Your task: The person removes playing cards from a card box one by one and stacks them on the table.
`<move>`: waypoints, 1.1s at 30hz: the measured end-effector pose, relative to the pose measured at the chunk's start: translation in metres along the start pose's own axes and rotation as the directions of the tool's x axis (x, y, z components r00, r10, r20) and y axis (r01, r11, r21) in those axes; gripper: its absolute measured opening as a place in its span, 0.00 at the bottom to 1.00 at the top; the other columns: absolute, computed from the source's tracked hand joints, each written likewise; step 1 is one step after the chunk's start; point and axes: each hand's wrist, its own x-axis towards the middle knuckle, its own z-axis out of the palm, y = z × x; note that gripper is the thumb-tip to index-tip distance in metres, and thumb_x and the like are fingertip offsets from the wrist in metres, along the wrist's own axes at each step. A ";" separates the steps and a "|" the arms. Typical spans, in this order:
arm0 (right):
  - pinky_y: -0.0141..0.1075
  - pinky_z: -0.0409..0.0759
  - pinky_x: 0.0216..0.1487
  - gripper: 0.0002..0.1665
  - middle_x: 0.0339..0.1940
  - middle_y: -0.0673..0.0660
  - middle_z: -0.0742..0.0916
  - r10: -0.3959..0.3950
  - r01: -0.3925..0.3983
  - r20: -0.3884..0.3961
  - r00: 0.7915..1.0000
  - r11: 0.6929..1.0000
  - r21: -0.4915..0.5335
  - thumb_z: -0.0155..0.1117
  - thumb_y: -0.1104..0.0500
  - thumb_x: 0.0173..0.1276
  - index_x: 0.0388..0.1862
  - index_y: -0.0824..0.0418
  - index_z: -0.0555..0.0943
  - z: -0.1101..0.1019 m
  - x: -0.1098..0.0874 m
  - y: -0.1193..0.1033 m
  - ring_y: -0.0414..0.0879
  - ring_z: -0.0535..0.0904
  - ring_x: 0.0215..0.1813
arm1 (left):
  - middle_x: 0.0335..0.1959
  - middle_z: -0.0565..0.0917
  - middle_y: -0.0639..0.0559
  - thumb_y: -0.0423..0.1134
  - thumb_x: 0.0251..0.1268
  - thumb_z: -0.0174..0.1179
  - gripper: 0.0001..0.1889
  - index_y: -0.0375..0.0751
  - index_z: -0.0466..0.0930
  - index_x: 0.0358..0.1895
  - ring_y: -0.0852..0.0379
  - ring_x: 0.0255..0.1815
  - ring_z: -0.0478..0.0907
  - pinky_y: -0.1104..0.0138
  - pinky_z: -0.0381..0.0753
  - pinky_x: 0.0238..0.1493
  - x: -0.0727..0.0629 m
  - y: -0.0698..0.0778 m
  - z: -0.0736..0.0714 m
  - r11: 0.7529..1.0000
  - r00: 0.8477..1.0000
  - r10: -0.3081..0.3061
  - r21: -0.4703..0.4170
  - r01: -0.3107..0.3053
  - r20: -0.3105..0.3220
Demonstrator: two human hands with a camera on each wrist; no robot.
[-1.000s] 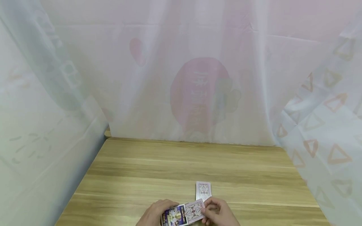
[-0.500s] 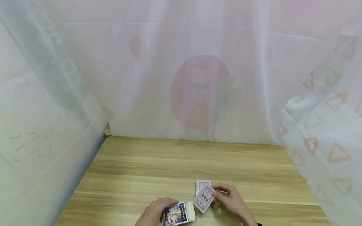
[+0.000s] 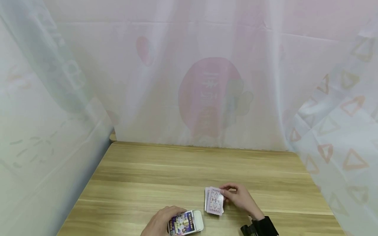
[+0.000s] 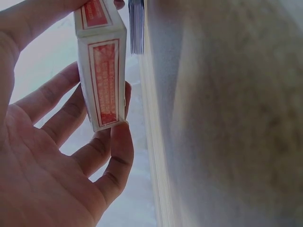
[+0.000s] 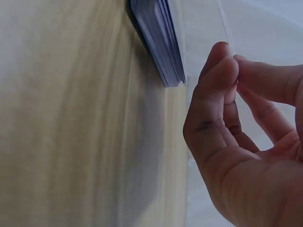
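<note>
My left hand (image 3: 160,220) grips a playing card box (image 3: 181,224) near the front of the table, its white end pointing right. In the left wrist view the box's red-and-white side (image 4: 105,82) sits between thumb and fingers. My right hand (image 3: 240,198) pinches a playing card (image 3: 216,202) by its upper right corner, patterned back up, over a stack of cards. In the right wrist view the thin card edge (image 5: 225,21) rises from between thumb and fingertips, apart from the thick stack (image 5: 158,45) on the table.
The wood-grain table (image 3: 165,170) is enclosed by a pale printed curtain (image 3: 153,98) at the back and sheets at both sides. A black wrist band (image 3: 263,226) with a dark device is on my right wrist.
My right hand has drawn the card out of the box and carried it right and away from me, turning it upright over the stack. My left hand stays on the box.
</note>
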 end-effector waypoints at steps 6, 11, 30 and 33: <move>0.33 0.83 0.31 0.12 0.36 0.59 0.90 -0.028 0.029 0.009 1.000 0.999 -0.043 0.71 0.61 0.75 0.51 0.67 0.89 0.000 0.011 0.000 0.44 0.85 0.30 | 0.50 0.87 0.69 0.68 0.48 0.81 0.39 0.55 0.84 0.63 0.71 0.47 0.79 0.66 0.82 0.48 -0.002 0.000 0.000 1.000 1.000 -0.018 0.001 0.018 0.017; 0.35 0.84 0.28 0.10 0.40 0.61 0.91 -0.055 0.056 0.016 0.998 0.995 -0.079 0.72 0.62 0.74 0.49 0.66 0.90 0.001 0.015 0.001 0.44 0.86 0.29 | 0.50 0.87 0.69 0.69 0.47 0.81 0.39 0.58 0.84 0.63 0.71 0.47 0.79 0.67 0.82 0.48 -0.003 0.002 -0.001 0.999 0.999 -0.032 0.000 0.032 0.026; 0.30 0.77 0.36 0.04 0.36 0.49 0.87 -0.082 0.028 -0.123 0.989 0.922 -0.386 0.76 0.64 0.69 0.39 0.55 0.91 0.017 0.021 0.004 0.39 0.78 0.35 | 0.49 0.87 0.69 0.68 0.48 0.81 0.37 0.58 0.84 0.62 0.71 0.46 0.79 0.67 0.82 0.47 -0.004 0.003 0.000 1.000 1.000 -0.023 -0.016 0.024 0.017; 0.30 0.75 0.36 0.05 0.35 0.48 0.86 -0.087 0.022 -0.139 0.986 0.910 -0.414 0.77 0.65 0.67 0.37 0.54 0.92 0.018 0.021 0.004 0.39 0.76 0.35 | 0.50 0.87 0.69 0.68 0.47 0.81 0.38 0.57 0.84 0.62 0.71 0.46 0.80 0.67 0.82 0.48 -0.004 0.003 0.001 0.999 0.999 -0.029 -0.015 0.029 0.018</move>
